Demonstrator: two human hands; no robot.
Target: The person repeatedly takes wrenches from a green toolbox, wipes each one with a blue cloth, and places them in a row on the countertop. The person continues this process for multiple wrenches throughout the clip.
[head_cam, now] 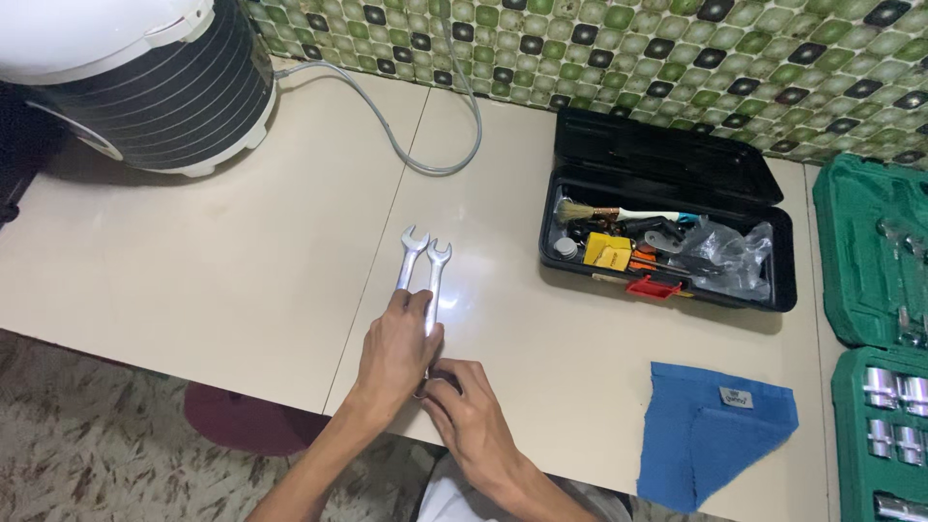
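Cream countertop point(242, 251) against a wall of green and black mosaic tiles point(677, 48), seen from above. Two silver wrenches point(423, 275) side by side near the middle, open ends pointing away toward the wall, shafts almost touching. Left hand point(396, 353) laid over the near ends of both, fingers curled down on the shafts, pressing rather than lifting. Right hand point(474, 416) tucked in just beneath, fingertips pinched at the very tail of the wrenches; how tight the pinch is, hard to tell from up here. Off to the right, black toolbox point(667, 164) with lid thrown back against the wall, crammed with a paintbrush point(590, 213), a yellow piece point(607, 251), crumpled clear plastic point(730, 253) and a red latch point(652, 286) on the front rim. Blue cloth point(710, 435) folded at the near edge, well apart from the hands. Green socket case point(870, 251) open at far right, shiny sockets point(894, 387) in rows. White and dark round appliance point(145, 87) at top left, grey cord point(406, 145) looping out across the counter. Speckled floor point(87, 435) below.
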